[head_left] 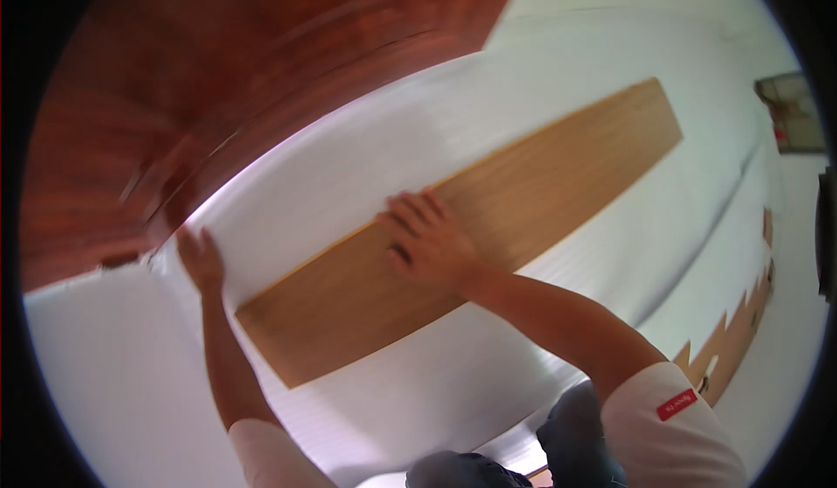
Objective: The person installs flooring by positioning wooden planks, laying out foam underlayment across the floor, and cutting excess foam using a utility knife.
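A long light-brown wood-grain floor plank (558, 174) lies aslant on a white foam-like sheet (349, 156), running from lower left to upper right. My right hand (432, 239) rests on top of it left of its middle, fingers spread, the fingertips at its far long edge. Off the plank's left end, my left hand (202, 261) is raised by the sheet's edge, beside a reddish-brown wood surface (261, 69). Its fingers are somewhat blurred but apart, and nothing shows in them.
Several brown planks with stepped ends (728, 344) lie at the right. A pale wall (96, 357) stands at the left. My bent knees (575, 436) show at the lower edge. A framed opening (793, 113) and a dark object (824, 235) are at the far right.
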